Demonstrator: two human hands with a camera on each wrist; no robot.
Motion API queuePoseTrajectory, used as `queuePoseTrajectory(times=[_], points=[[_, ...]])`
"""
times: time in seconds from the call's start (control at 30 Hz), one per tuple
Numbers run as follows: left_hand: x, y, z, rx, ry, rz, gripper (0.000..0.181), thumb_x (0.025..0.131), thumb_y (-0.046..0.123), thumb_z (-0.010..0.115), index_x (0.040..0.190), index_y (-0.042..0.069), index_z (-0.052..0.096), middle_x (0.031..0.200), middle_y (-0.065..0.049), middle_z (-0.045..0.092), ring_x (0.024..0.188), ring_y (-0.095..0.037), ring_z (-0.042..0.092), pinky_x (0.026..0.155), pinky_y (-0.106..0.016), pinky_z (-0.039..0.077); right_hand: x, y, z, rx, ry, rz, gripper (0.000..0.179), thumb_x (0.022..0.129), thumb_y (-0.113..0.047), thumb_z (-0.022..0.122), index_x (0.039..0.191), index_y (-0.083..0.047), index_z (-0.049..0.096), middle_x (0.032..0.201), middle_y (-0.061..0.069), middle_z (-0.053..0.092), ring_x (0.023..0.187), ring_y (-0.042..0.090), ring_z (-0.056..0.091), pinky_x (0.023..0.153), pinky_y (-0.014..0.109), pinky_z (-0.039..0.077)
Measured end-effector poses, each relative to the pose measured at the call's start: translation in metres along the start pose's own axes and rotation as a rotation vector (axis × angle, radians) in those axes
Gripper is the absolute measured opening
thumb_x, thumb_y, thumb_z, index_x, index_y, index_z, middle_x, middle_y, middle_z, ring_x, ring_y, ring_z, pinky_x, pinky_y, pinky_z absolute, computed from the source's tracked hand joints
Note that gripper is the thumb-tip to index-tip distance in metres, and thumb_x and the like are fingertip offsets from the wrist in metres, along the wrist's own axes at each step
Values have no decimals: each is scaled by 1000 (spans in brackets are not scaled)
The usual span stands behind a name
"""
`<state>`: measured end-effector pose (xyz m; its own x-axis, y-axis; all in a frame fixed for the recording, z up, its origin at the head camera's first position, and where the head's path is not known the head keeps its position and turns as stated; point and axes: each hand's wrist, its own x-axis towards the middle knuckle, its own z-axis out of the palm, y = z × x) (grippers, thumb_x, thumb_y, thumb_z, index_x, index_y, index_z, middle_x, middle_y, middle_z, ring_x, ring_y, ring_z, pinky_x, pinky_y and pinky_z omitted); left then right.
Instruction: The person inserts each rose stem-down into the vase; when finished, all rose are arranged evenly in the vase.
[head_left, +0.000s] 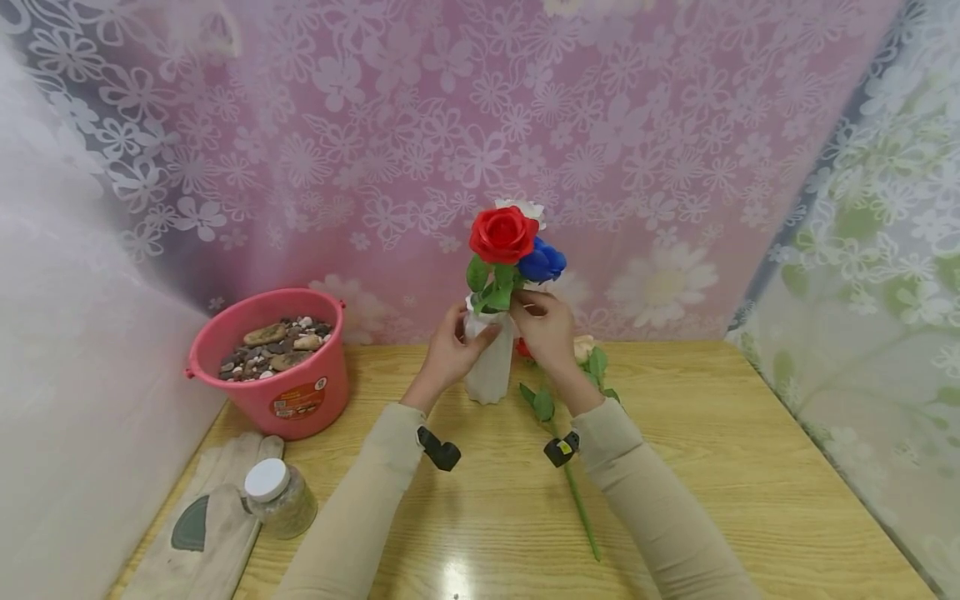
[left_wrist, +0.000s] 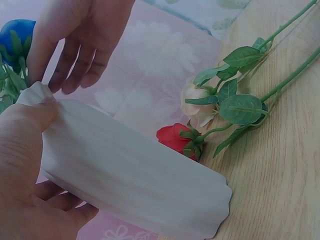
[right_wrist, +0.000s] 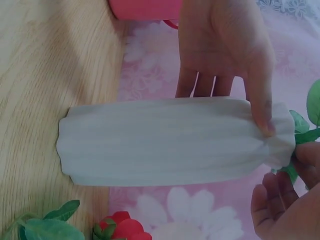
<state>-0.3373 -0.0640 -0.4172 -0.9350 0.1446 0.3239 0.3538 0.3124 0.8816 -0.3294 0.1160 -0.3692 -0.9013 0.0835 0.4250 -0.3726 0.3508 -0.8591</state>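
Note:
A white ribbed vase (head_left: 489,367) stands upright on the table. It holds a red rose (head_left: 504,235), a blue rose (head_left: 542,261) and a white flower (head_left: 522,209), their green leaves crowding its mouth. My left hand (head_left: 457,350) grips the vase near its neck, the thumb lying across the front in the right wrist view. At the rim, my right hand (head_left: 546,329) has curled fingers and seems to pinch a rose stem among the leaves; its fingertips are partly hidden. Beside the vase lie another red rose (left_wrist: 176,139) and a peach rose (left_wrist: 199,102).
A pink bucket (head_left: 311,408) of stones (head_left: 277,350) stands at the left. In front of it are a jar with a white lid (head_left: 281,500) and pale work gloves (head_left: 213,517). Floral curtains (head_left: 420,150) hang behind and beside the wooden table (head_left: 712,467).

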Motion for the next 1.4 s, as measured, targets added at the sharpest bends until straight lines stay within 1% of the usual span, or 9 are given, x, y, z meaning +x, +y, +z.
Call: queuePoseTrajectory(times=[0.1, 0.2, 0.4, 0.57, 0.67, 0.93, 1.2, 1.27, 1.4], points=[[0, 0, 0, -1, 1, -1, 64, 100, 36, 74, 153, 15, 45, 139, -14, 66, 120, -33, 68, 101, -52, 57, -2, 1, -8, -17, -30, 41, 31, 101, -29, 69, 123, -10, 79, 127, 12, 75, 108, 33, 70, 90, 46, 60], [-1, 1, 0, -5, -3, 0, 65, 99, 35, 75, 153, 15, 44, 139, -14, 66, 120, -33, 69, 99, -52, 58, -3, 6, -17, -34, -42, 62, 33, 101, -34, 70, 125, -13, 78, 132, 8, 73, 108, 29, 70, 85, 37, 58], [-1, 1, -1, 0, -14, -11, 65, 100, 37, 74, 153, 14, 43, 137, -13, 67, 117, -32, 69, 96, -50, 59, -6, 22, -42, 4, -45, 49, 35, 101, -28, 71, 128, -6, 74, 129, 17, 73, 96, 14, 69, 77, 19, 55], [-2, 1, -2, 12, -18, -27, 64, 100, 39, 73, 151, 15, 44, 137, -12, 66, 117, -31, 67, 97, -49, 58, -13, 33, -69, -12, -98, 91, 41, 103, -29, 69, 138, -7, 69, 129, 22, 69, 90, 0, 64, 75, 18, 56], [-2, 2, -2, 19, -22, -34, 64, 100, 40, 74, 151, 15, 44, 138, -13, 65, 119, -32, 66, 99, -51, 57, -19, 40, -84, -29, -129, 110, 44, 104, -27, 68, 142, -6, 65, 129, 26, 68, 87, -2, 65, 75, 21, 59], [-3, 3, -2, 28, -23, -39, 68, 100, 43, 73, 154, 14, 42, 141, -14, 63, 125, -34, 64, 104, -54, 55, -31, 63, -111, -85, -179, 180, 49, 104, -27, 69, 147, -4, 59, 128, 28, 65, 80, -2, 67, 71, 25, 60], [-3, 3, -3, 28, -25, -47, 69, 100, 43, 72, 155, 14, 41, 145, -14, 62, 130, -36, 62, 107, -55, 53, -43, 83, -126, -110, -250, 261, 56, 106, -27, 66, 154, -4, 51, 136, 29, 62, 83, 2, 69, 72, 28, 62], [-3, 4, -3, 30, -28, -49, 70, 101, 44, 72, 156, 15, 41, 146, -15, 61, 131, -36, 62, 107, -55, 53, -46, 87, -129, -118, -261, 277, 57, 106, -27, 66, 155, -4, 50, 136, 29, 62, 84, 5, 70, 73, 31, 63], [-3, 4, -3, 30, -29, -54, 73, 100, 45, 72, 158, 15, 39, 149, -14, 60, 133, -35, 61, 108, -55, 53, -51, 97, -134, -127, -282, 289, 58, 106, -27, 67, 155, -2, 49, 134, 30, 62, 91, 21, 74, 75, 40, 65]])
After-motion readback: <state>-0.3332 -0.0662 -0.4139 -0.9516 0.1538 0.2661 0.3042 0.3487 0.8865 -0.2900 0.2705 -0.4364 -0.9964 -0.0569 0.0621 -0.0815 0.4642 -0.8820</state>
